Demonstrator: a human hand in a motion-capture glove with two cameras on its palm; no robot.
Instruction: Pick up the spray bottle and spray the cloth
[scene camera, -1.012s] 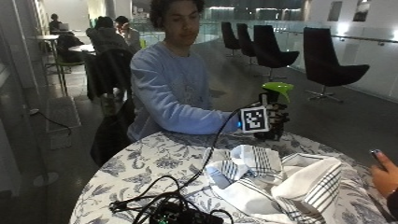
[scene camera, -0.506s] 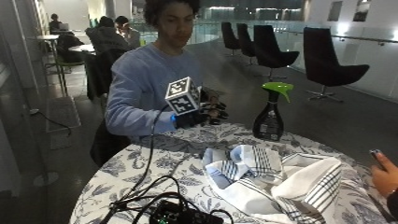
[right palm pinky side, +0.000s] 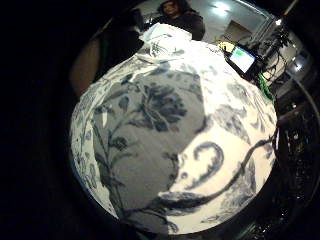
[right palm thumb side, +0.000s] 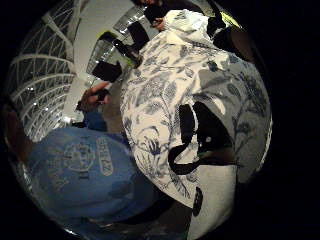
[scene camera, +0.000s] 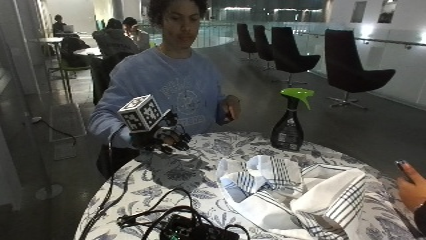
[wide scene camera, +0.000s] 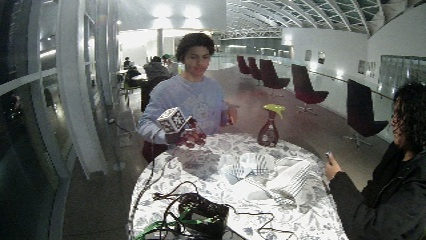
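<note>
Empty-handed just now: grip (scene camera: 163, 140) hovering low over the near edge of the bench (scene camera: 166, 175), fingers loosely curled and holding nothing, so effectively open. Confirmed by both palm views, filled with flowered tablecloth and a hand shadow, nothing between palm and cloth cover.

Spray bottle (scene camera: 291, 120) standing upright well apart from the grip, across the bench toward the far edge, dark body with a green trigger head. Not touching the cloth. Striped cloth (scene camera: 293, 192) lying bunched in a heap between the grip's side and the other end of the bench, nearer to the bottle than to the grip. Tangle of black cables (scene camera: 166, 220) and a small dark box lying on the bench below the grip, toward the camera. Bare left hand (scene camera: 229, 107) raised near the chest, clear of everything.

Judged step: 1 of 2 not begun, or perhaps already over; impossible to say from the pose alone. Bottle untouched at this instant either way.

Next move, if picking up: reach across past the cloth heap, wrap around the bottle's neck under the green head, 1 finger free for the trigger, lift straight up to avoid tipping, then aim the nozzle down at the cloth.

Risk: knocking over the tall narrow bottle on approach.
</note>
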